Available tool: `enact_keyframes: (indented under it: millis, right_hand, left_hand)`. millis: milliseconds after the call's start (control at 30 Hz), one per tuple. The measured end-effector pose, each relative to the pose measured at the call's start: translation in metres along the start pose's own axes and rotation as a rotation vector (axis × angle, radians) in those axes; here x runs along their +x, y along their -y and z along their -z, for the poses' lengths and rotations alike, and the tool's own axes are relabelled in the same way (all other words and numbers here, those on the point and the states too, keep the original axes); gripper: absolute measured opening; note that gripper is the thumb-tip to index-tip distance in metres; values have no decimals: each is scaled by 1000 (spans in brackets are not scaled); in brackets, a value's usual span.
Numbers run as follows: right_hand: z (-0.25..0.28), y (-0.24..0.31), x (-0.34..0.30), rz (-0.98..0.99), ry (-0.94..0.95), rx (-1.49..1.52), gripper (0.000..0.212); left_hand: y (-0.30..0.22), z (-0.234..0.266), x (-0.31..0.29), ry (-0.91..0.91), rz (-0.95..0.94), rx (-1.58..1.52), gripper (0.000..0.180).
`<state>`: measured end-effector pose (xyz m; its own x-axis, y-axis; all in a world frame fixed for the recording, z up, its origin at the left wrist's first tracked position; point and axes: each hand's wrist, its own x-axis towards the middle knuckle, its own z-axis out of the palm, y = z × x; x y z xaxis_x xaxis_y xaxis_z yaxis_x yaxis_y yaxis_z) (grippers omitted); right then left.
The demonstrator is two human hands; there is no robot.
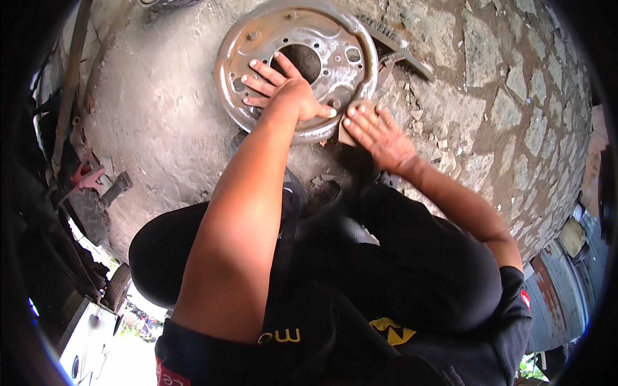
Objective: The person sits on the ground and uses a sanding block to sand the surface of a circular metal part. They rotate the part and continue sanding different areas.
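A round, dished metal plate with bolt holes and a large centre hole, like a drum brake backing plate (331, 48), lies on the ground in front of me. Its surface is part bare metal, part rust brown. Across its near left face my left hand (283, 90) rests with the fingers spread, pressing down on it. At the plate's near right rim, my right hand (385, 138) holds a brown piece of sandpaper (346, 135) under its flattened fingers. The sandpaper touches the rim, and most of it is hidden beneath the hand.
Beyond the plate's right edge lies a long, narrow dark tool (412, 61). Stone paving (479, 48) covers the ground on the right, smooth concrete (154, 83) the left. A red metal part (87, 172) stands at far left. My bent knees are close below the plate.
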<state>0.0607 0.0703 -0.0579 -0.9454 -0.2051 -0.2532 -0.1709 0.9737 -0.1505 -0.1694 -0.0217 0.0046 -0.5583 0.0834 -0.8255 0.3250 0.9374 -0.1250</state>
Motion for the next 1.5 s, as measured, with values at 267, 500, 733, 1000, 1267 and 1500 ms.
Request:
enact_keyframes:
  millis: [267, 500, 733, 1000, 1267, 1500]
  right_hand:
    - [16, 10, 10, 12, 69, 59, 79]
    - [48, -12, 30, -255, 339, -60, 82]
    - [35, -40, 27, -386, 216, -37, 80]
    - [20, -27, -1, -145, 130, 32, 73]
    - [7, -7, 2, -36, 70, 39, 86]
    - [32, 0, 15, -150, 306, -41, 80]
  left_hand:
    - [0, 1, -2, 27, 15, 21, 162]
    - [-1, 2, 0, 34, 27, 37, 161]
    - [8, -3, -1, -9, -17, -14, 161]
    - [15, 6, 0, 18, -98, -218, 139]
    - [6, -10, 9, -66, -40, -160, 134]
    - [5, -11, 8, -75, -37, -119, 136]
